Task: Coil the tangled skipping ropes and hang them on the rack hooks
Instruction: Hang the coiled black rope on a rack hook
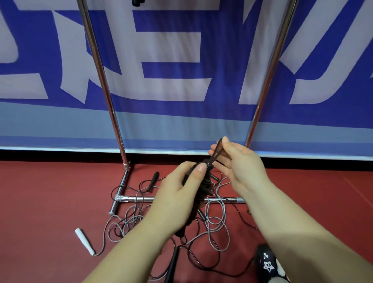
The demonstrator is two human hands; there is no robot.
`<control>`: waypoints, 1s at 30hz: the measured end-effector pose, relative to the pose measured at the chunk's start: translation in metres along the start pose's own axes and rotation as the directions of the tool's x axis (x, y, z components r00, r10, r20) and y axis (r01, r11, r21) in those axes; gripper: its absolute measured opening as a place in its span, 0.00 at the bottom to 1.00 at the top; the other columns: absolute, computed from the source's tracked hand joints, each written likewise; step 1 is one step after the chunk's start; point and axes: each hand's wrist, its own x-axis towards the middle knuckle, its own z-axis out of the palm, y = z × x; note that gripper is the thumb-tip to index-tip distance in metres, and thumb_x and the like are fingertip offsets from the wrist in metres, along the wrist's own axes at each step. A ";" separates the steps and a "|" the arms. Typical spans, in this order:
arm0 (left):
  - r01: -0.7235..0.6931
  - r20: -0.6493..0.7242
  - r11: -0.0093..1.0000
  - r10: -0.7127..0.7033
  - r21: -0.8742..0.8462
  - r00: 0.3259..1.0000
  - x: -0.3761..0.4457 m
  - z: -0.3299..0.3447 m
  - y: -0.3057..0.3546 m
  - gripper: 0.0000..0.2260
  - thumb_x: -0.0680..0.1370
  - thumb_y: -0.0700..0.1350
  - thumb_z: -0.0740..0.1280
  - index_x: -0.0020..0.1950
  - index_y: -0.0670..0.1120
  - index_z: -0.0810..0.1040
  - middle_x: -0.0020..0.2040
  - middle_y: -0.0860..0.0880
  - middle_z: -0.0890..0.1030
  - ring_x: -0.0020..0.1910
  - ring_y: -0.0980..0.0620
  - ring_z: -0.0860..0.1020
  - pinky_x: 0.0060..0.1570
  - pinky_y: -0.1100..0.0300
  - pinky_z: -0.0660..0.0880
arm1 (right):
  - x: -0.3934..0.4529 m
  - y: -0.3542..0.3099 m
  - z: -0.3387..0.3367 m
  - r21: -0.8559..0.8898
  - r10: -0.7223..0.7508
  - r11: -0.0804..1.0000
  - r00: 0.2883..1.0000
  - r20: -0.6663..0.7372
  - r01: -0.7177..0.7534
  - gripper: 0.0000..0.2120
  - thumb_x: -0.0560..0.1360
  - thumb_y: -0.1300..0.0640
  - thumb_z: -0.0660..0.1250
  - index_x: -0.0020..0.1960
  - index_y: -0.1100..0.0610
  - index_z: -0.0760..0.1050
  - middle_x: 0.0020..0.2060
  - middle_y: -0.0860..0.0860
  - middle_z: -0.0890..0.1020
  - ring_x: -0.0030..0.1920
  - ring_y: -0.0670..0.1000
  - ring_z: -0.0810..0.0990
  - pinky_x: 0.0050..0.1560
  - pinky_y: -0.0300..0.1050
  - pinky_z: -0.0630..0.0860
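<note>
A dark brown coiled rope bundle [204, 189] hangs upright in front of me, gripped around its upper part by my left hand [179, 194]. My right hand [236, 163] pinches a loop of the same rope [217, 150] that sticks up from the top of the bundle. Below, on the red floor, black and grey skipping ropes [216, 224] lie tangled around the rack's base. A white handle [84, 241] lies at the left of the tangle, and a black handle [152, 181] lies near the rack's foot. The rack's hooks are out of view.
The chrome rack has two slanting uprights [101, 80] and a floor crossbar [141, 199]. A blue-and-white banner wall [181, 70] stands right behind it. My black shoe [266, 262] is at the lower right, beside the ropes. Something black hangs at the top edge [138, 2].
</note>
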 end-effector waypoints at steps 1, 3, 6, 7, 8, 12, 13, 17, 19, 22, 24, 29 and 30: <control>0.053 0.022 0.998 -0.052 -0.039 0.998 -0.001 -0.003 -0.001 0.13 0.77 0.60 0.61 0.44 0.52 0.77 0.33 0.56 0.79 0.31 0.56 0.74 0.36 0.58 0.70 | -0.003 -0.002 0.000 -0.001 -0.021 1.000 1.000 0.014 0.021 0.09 0.79 0.55 0.62 0.42 0.57 0.76 0.36 0.50 0.84 0.37 0.46 0.84 0.42 0.41 0.79; 0.161 0.068 0.981 -0.154 -0.109 0.986 -0.004 -0.007 -0.002 0.12 0.78 0.58 0.60 0.44 0.51 0.76 0.31 0.56 0.78 0.28 0.56 0.72 0.33 0.59 0.69 | -0.013 -0.007 0.002 -0.044 -0.072 0.996 0.996 0.043 0.074 0.08 0.79 0.56 0.63 0.43 0.57 0.77 0.35 0.49 0.84 0.36 0.47 0.83 0.39 0.39 0.80; 0.211 0.086 0.958 -0.198 -0.192 0.976 -0.012 -0.009 -0.002 0.13 0.73 0.58 0.61 0.45 0.48 0.73 0.31 0.53 0.77 0.25 0.52 0.69 0.27 0.62 0.65 | -0.031 -0.014 0.012 -0.146 -0.147 0.976 0.985 0.091 0.159 0.07 0.78 0.58 0.64 0.44 0.58 0.78 0.36 0.50 0.84 0.36 0.47 0.84 0.36 0.38 0.79; 0.205 0.080 0.955 -0.193 -0.214 0.978 -0.014 -0.009 0.000 0.12 0.75 0.56 0.62 0.46 0.47 0.72 0.32 0.51 0.77 0.24 0.51 0.69 0.25 0.62 0.65 | -0.037 -0.017 0.016 -0.169 -0.167 0.968 0.979 0.113 0.185 0.07 0.78 0.58 0.64 0.44 0.59 0.79 0.35 0.50 0.84 0.35 0.46 0.83 0.35 0.37 0.78; 0.182 0.065 0.959 -0.172 -0.216 0.983 -0.016 -0.009 0.005 0.11 0.76 0.52 0.63 0.47 0.45 0.71 0.32 0.50 0.78 0.25 0.51 0.71 0.24 0.63 0.66 | -0.042 -0.021 0.021 -0.190 -0.180 0.960 0.974 0.139 0.204 0.06 0.77 0.59 0.65 0.44 0.59 0.79 0.34 0.49 0.84 0.34 0.46 0.83 0.34 0.37 0.78; 0.003 -0.028 0.997 -0.006 -0.078 1.000 -0.014 -0.017 0.027 0.04 0.79 0.43 0.65 0.51 0.44 0.77 0.38 0.54 0.80 0.37 0.61 0.77 0.40 0.70 0.72 | -0.058 -0.046 0.039 -0.250 -0.222 0.927 0.946 0.236 0.280 0.06 0.77 0.62 0.65 0.44 0.62 0.78 0.31 0.50 0.82 0.31 0.43 0.81 0.32 0.35 0.77; -0.035 -0.048 0.999 0.033 -0.038 0.998 -0.011 -0.022 0.035 0.04 0.79 0.43 0.66 0.50 0.45 0.78 0.39 0.54 0.81 0.39 0.61 0.77 0.42 0.70 0.72 | -0.061 -0.054 0.043 -0.265 -0.241 0.914 0.936 0.257 0.308 0.06 0.77 0.62 0.65 0.44 0.62 0.78 0.32 0.51 0.81 0.31 0.43 0.81 0.31 0.34 0.77; -0.108 -0.067 0.991 0.114 0.083 0.991 0.006 -0.041 0.082 0.06 0.78 0.45 0.67 0.43 0.44 0.79 0.35 0.53 0.78 0.36 0.57 0.74 0.42 0.62 0.71 | -0.071 -0.097 0.063 -0.324 -0.330 0.849 0.897 0.292 0.418 0.06 0.77 0.61 0.66 0.45 0.63 0.79 0.32 0.51 0.81 0.30 0.42 0.80 0.31 0.33 0.74; -0.143 -0.052 0.984 0.149 0.110 0.987 0.013 -0.050 0.110 0.07 0.78 0.44 0.67 0.42 0.44 0.80 0.36 0.51 0.81 0.36 0.57 0.76 0.43 0.61 0.72 | -0.075 -0.121 0.071 -0.353 -0.371 0.810 0.875 0.311 0.469 0.07 0.77 0.60 0.66 0.41 0.60 0.80 0.31 0.49 0.81 0.31 0.42 0.80 0.32 0.35 0.74; -0.176 -0.079 0.976 0.187 0.129 0.979 0.022 -0.060 0.153 0.08 0.78 0.46 0.68 0.40 0.46 0.81 0.35 0.52 0.82 0.35 0.59 0.76 0.41 0.65 0.72 | -0.081 -0.160 0.081 -0.362 -0.405 0.779 0.852 0.332 0.512 0.08 0.77 0.58 0.66 0.41 0.57 0.80 0.33 0.49 0.83 0.34 0.44 0.81 0.36 0.37 0.75; -0.177 -0.090 0.977 0.188 0.118 0.978 0.027 -0.064 0.179 0.09 0.78 0.47 0.68 0.42 0.45 0.82 0.36 0.52 0.83 0.36 0.59 0.78 0.40 0.66 0.72 | -0.086 -0.183 0.085 -0.391 -0.408 0.751 0.839 0.359 0.532 0.06 0.77 0.56 0.66 0.44 0.57 0.79 0.36 0.49 0.83 0.38 0.45 0.82 0.38 0.37 0.76; -0.195 -0.113 0.969 0.213 0.150 0.971 0.038 -0.065 0.232 0.11 0.77 0.50 0.69 0.43 0.43 0.83 0.41 0.46 0.85 0.40 0.50 0.80 0.46 0.55 0.76 | -0.100 -0.224 0.086 -0.461 -0.427 0.674 0.813 0.395 0.577 0.04 0.76 0.58 0.68 0.50 0.57 0.79 0.40 0.49 0.83 0.41 0.44 0.82 0.43 0.39 0.77; -0.198 -0.113 0.968 0.216 0.152 0.970 0.040 -0.064 0.241 0.11 0.76 0.50 0.69 0.43 0.43 0.83 0.42 0.44 0.85 0.42 0.47 0.81 0.49 0.52 0.77 | -0.102 -0.230 0.086 -0.458 -0.434 0.670 0.809 0.397 0.584 0.04 0.76 0.58 0.68 0.50 0.57 0.79 0.40 0.49 0.83 0.41 0.45 0.82 0.43 0.38 0.76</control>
